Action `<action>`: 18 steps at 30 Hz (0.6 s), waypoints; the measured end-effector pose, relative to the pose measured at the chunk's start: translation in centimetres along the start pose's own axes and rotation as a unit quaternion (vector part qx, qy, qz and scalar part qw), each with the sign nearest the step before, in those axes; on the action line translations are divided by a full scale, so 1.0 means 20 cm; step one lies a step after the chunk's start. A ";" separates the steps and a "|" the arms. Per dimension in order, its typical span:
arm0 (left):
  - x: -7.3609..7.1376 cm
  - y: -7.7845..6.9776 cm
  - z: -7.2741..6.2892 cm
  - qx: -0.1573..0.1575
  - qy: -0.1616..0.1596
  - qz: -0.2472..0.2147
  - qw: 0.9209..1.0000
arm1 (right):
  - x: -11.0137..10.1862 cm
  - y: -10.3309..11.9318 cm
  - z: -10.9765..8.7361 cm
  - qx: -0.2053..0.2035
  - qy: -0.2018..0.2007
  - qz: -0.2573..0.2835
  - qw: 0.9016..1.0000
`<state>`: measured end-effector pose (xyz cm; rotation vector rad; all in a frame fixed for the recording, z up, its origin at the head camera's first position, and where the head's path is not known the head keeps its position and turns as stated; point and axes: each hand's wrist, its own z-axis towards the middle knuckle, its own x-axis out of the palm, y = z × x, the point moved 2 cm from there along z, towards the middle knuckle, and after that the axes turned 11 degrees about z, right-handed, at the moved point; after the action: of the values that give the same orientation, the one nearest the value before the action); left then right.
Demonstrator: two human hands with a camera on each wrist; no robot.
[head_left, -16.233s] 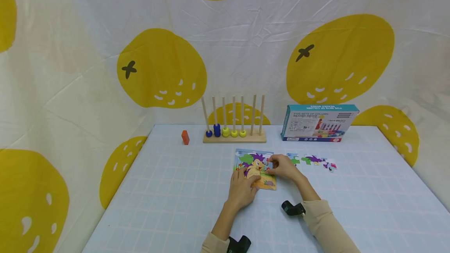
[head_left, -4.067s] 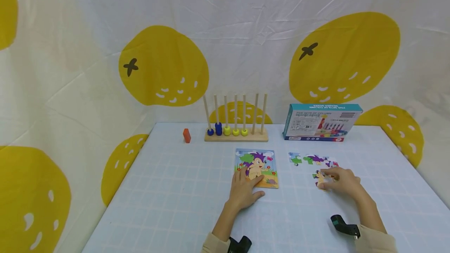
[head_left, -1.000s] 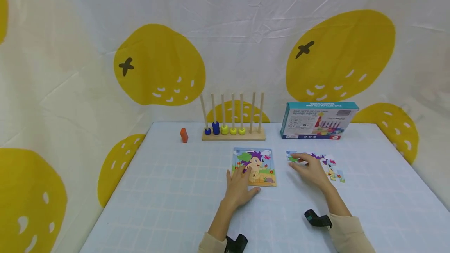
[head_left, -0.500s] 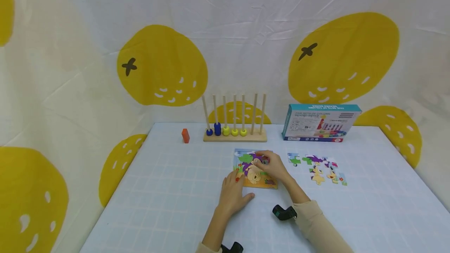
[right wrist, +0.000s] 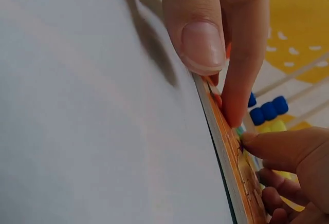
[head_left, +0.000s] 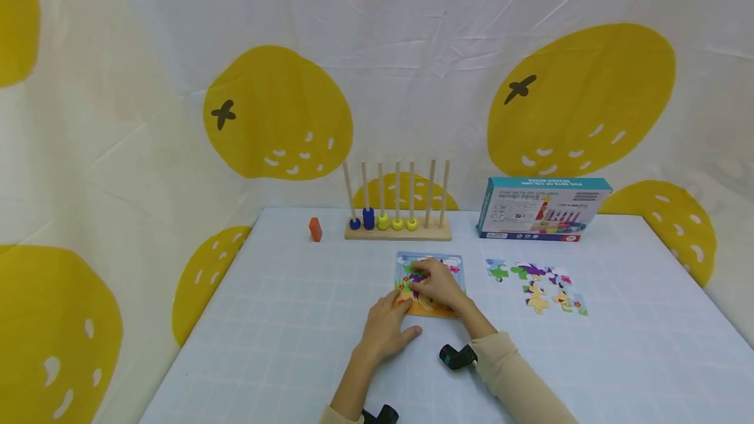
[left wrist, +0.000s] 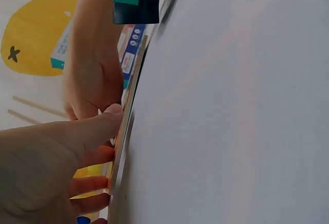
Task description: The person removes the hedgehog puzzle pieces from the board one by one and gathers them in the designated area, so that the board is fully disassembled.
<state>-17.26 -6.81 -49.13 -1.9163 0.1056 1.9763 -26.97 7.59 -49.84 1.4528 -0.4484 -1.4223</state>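
Note:
A square puzzle board [head_left: 402,260] with a hedgehog picture lies mid-table. My left hand [head_left: 385,327] rests at its lower left corner, fingers spread and relaxed; the left wrist view shows this hand's thumb [left wrist: 113,112] along the board's near edge. Over the picture is my right hand [head_left: 438,283], fingers bent, thumb and fingertips pinching at a puzzle piece on the purple part of the hedgehog. The hand hides most of that piece. In the right wrist view the right hand [right wrist: 303,167] meets the board surface close to the left hand's fingers [right wrist: 241,80].
Several loose puzzle pieces [head_left: 537,298] lie right of the board, laid out in rough rows. Behind stands a wooden bead abacus [head_left: 398,233] with blue and yellow beads. A toy box [head_left: 542,211] stands at the back right, an orange block [head_left: 315,229] at the back left.
Over the last second my right hand has gone from the loose pieces to the board, then further left over it. Loose pieces on the right have increased since the oldest frame. The left hand shifted slightly left.

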 end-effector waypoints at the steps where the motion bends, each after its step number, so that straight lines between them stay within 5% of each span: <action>1: 0.00 0.00 0.00 0.002 -0.002 0.004 1.000 | 0.00 0.01 0.00 -0.007 0.005 -0.008 1.000; 11: -0.01 0.00 0.02 -0.005 -0.013 0.019 1.000 | -0.03 0.05 0.01 0.039 0.065 -0.002 0.997; 18: 0.01 -0.01 0.02 -0.019 -0.013 0.031 0.999 | -0.02 0.04 0.03 0.098 0.051 0.020 0.994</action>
<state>-17.51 -6.43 -49.31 -1.9316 0.1235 2.0582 -27.30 7.27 -48.79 1.6557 -0.5615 -1.2929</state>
